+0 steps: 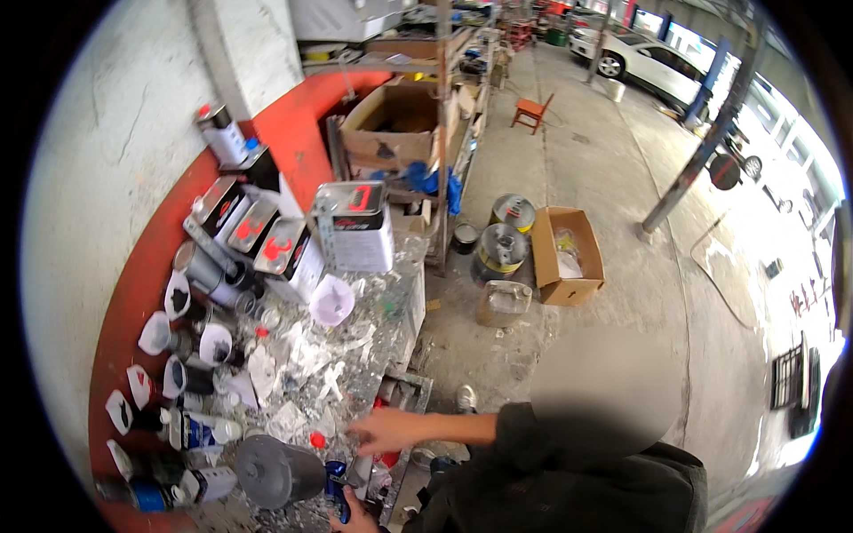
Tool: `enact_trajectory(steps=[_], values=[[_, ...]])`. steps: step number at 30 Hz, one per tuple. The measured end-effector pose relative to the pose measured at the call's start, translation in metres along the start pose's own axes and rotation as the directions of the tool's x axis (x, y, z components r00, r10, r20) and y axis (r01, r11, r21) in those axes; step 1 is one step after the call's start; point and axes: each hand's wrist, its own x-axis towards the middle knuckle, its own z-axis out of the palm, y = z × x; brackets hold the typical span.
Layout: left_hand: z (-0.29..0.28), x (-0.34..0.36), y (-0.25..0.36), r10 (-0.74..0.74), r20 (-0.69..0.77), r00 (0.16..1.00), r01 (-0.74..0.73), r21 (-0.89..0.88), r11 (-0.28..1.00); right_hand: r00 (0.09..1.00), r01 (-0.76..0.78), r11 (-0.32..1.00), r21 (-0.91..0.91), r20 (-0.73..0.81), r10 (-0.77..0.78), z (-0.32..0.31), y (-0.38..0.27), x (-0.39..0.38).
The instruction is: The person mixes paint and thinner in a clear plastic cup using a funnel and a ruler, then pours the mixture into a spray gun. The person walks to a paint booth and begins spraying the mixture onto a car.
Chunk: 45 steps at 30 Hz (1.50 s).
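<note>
Neither my left hand nor my right hand shows. At the lower right stands another person in a dark jacket (569, 484), beside the workbench (404, 293). That person's hand (355, 515) near the lower edge is at a blue spray gun (336, 484). A large grey lidded cup (280, 471) sits against the gun, seemingly attached to it. Their other hand (386, 432) reaches over the bench edge with the fingers partly spread. Near it lies a small red cap (317, 439). Crumpled white paper (286, 422) and dried paint cover the bench top.
Square metal cans (360, 235) stand at the bench's back. Several used paint cups (216, 345) and bottles (206, 484) line the left wall. On the floor are drums (499, 251), a clear jug (505, 303) and an open cardboard box (569, 258). A red chair (530, 113) stands farther off.
</note>
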Motion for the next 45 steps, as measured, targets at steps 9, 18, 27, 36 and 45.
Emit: enact_trajectory(steps=[9,18,27,36,45], values=[[0.1,-0.052,-0.003,-0.007,0.501,0.865,0.075,-0.116,0.99,0.945,-0.06,0.995,0.083,-0.315,0.083,0.0,-0.018,-0.164],[0.271,-0.271,0.046,0.409,0.891,0.196,-0.383,-0.315,0.869,0.309,-0.252,0.959,0.128,-0.929,0.206,-0.049,0.069,-0.389],[0.402,-0.435,0.092,0.526,0.721,-0.451,-0.501,-0.693,0.519,-0.095,-0.333,0.884,0.328,-0.944,0.315,-0.051,0.128,-0.629],[0.578,-0.58,0.096,0.295,0.866,-0.405,-0.24,-0.412,0.879,-0.616,0.139,0.88,0.454,-0.656,0.436,-0.096,0.159,-0.782],[0.742,-0.845,0.151,-0.087,0.565,-0.821,-0.167,-0.092,0.982,-0.826,-0.079,0.835,0.545,-0.505,0.252,-0.124,0.203,-0.963]])
